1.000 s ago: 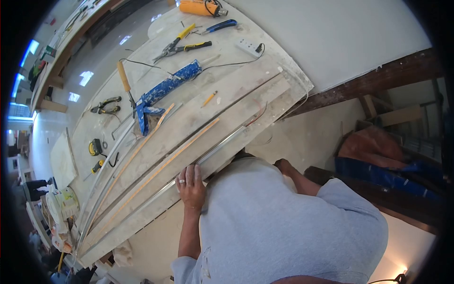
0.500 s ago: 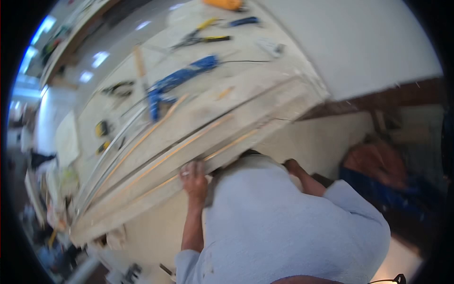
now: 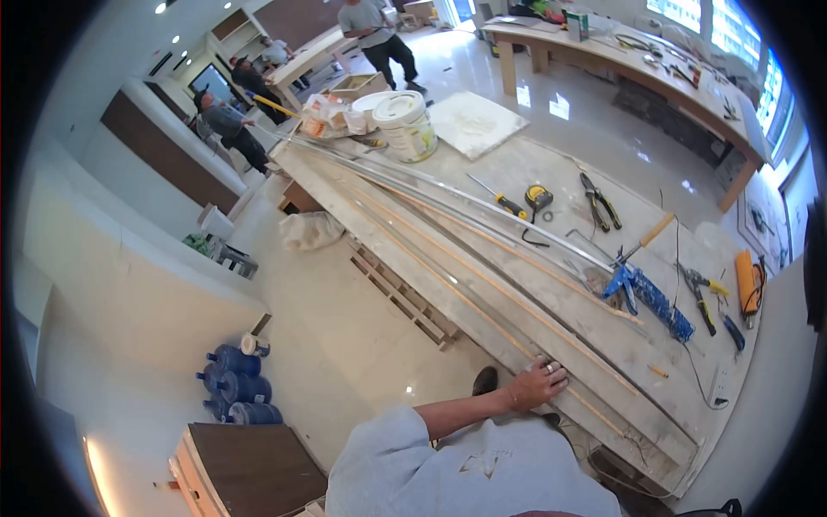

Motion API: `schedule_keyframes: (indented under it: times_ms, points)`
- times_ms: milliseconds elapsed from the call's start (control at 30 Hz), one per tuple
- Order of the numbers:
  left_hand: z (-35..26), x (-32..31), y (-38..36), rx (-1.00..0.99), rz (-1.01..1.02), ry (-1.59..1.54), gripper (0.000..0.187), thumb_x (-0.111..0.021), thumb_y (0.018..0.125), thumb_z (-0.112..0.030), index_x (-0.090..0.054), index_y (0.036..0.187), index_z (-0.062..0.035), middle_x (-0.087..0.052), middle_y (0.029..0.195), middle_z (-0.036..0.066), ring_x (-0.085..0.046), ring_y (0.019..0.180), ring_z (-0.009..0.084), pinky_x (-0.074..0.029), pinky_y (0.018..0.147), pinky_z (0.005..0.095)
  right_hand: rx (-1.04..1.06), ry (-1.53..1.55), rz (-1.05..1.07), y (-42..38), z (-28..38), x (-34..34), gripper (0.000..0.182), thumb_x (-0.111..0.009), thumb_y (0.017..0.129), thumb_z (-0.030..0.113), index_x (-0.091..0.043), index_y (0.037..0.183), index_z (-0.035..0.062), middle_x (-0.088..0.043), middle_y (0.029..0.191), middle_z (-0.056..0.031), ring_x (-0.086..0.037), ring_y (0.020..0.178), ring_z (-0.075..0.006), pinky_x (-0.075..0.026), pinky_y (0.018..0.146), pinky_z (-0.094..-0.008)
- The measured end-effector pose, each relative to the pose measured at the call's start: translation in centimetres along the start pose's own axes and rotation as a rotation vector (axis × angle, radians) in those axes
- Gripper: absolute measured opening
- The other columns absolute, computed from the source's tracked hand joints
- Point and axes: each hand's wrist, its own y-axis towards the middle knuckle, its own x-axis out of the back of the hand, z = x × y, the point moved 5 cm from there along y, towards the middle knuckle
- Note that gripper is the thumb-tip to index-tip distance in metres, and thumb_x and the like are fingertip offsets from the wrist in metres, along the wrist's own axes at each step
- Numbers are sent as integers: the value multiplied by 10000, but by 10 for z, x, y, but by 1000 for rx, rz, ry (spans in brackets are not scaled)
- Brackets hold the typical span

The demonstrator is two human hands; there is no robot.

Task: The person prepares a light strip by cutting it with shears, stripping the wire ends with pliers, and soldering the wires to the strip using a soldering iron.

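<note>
Your left hand (image 3: 538,383) lies open, fingers spread flat on the near edge of the long board (image 3: 482,297), touching a thin wooden strip (image 3: 491,327), with the blue caulking gun (image 3: 650,297) well beyond it.

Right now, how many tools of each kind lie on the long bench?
Screwdriver: 1
Tape measure: 1
Pliers: 1
Hammer: 1
Caulking gun: 1
Snips: 1
Knife: 1
Pencil: 1
Orange tool: 1
Total: 9
</note>
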Motion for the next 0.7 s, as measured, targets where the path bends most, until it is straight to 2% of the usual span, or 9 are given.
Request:
schedule_keyframes:
  times_ms: [200,367,467,667,700]
  points:
    - [-4,-5,-2,-38,11,-68,267,-596,852,-181,-630,1096,-80,-604,1113,88,-600,1101,246,-448,952,453,16,-52,15,18,15,11,372,-548,971,380,-759,948,73,-757,918,-147,-729,864,-317,-570,769,-431]
    - [-13,-2,-3,-91,211,-183,292,-564,895,-176,-571,1173,-86,-560,1175,102,-599,1080,257,-453,940,450,9,-66,19,20,20,12,364,-551,965,376,-758,960,77,-756,924,-147,-727,873,-323,-570,775,-433]
    - [-11,-13,-5,-86,263,-225,302,-561,898,-180,-566,1185,-85,-550,1185,109,-591,1088,265,-453,933,445,11,-73,22,19,19,14,359,-553,961,374,-757,967,79,-756,928,-147,-725,877,-327,-570,778,-434]
    - [-1,-11,4,-89,124,-186,323,-581,873,-189,-585,1174,-75,-553,1187,120,-584,1112,281,-444,992,458,7,-58,29,1,11,7,350,-556,955,369,-757,981,83,-755,935,-147,-723,887,-334,-570,784,-436]
    - [1,-13,7,-78,158,-194,324,-583,862,-187,-606,1160,-63,-571,1168,126,-585,1122,283,-435,1024,474,3,-52,27,-3,7,5,349,-557,954,369,-756,983,84,-755,936,-147,-722,889,-335,-570,785,-437]
